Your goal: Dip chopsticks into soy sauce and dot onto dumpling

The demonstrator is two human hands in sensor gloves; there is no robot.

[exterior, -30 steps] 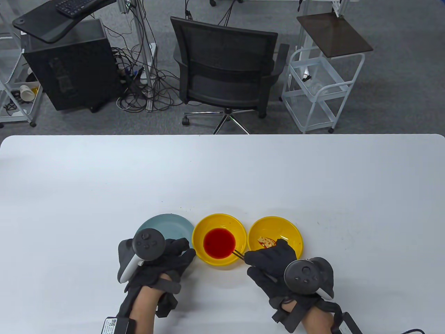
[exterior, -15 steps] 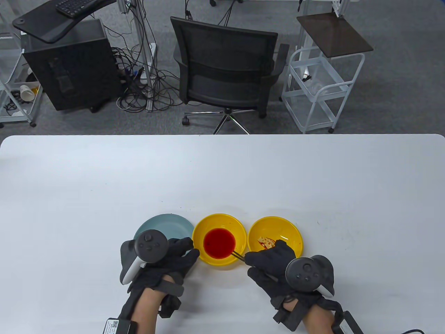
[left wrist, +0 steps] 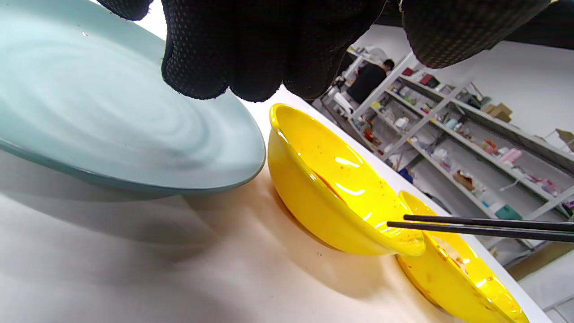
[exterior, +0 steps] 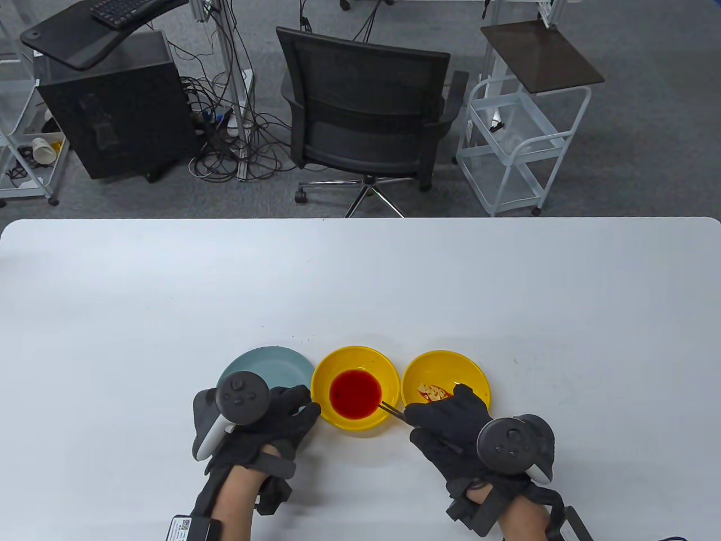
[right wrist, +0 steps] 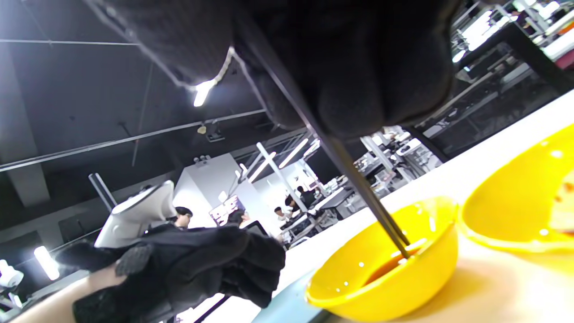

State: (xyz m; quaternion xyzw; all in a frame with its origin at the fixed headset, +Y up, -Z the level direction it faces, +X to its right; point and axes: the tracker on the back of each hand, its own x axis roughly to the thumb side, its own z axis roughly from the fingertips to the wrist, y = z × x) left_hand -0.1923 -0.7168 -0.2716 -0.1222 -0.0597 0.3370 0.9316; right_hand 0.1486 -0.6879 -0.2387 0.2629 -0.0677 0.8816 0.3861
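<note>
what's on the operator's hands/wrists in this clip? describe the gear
Both the left hand and right hand wear black textured gloves with dark straps at the wrists. Each carries a dark grey round-faced tracker with white underside. Forearms bare; a QR-labelled black box sits on the left forearm, a cabled one on the right.

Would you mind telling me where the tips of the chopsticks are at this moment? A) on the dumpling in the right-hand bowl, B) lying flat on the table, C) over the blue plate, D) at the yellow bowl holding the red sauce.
D: the right hand holds the chopsticks, whose tips reach over the near rim of the sauce bowl, at the red sauce's edge.
</note>
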